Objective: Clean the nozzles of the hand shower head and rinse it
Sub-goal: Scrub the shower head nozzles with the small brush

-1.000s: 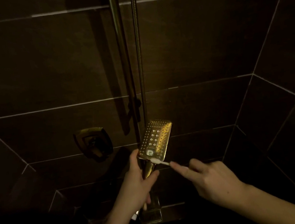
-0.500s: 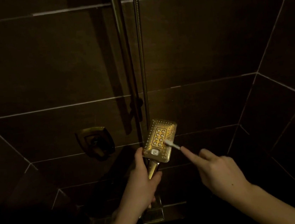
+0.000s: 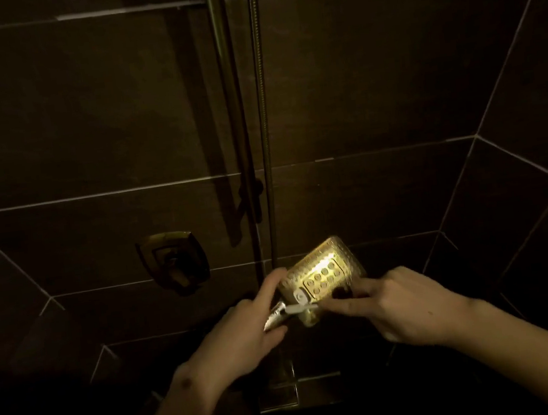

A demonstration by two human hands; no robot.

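Observation:
A gold rectangular hand shower head (image 3: 325, 275) is tilted to the right, its nozzle face turned toward me. My left hand (image 3: 243, 335) grips its handle from below, thumb up along the head's left edge. My right hand (image 3: 406, 308) pinches a small white brush (image 3: 300, 307) whose head lies at the lower edge of the shower head, near the white button. Most of the brush handle is hidden in my right fingers.
Dark tiled shower walls surround the scene, with a corner on the right. A vertical slide rail (image 3: 233, 109) and the hose (image 3: 263, 105) run down the wall. A gold mixer valve (image 3: 173, 259) sits at left. A metal fitting (image 3: 281, 392) shows below my hands.
The shower head has tipped from upright to leaning right. The brush has moved from the nozzle face down to the lower edge, and my right hand has come closer to the head.

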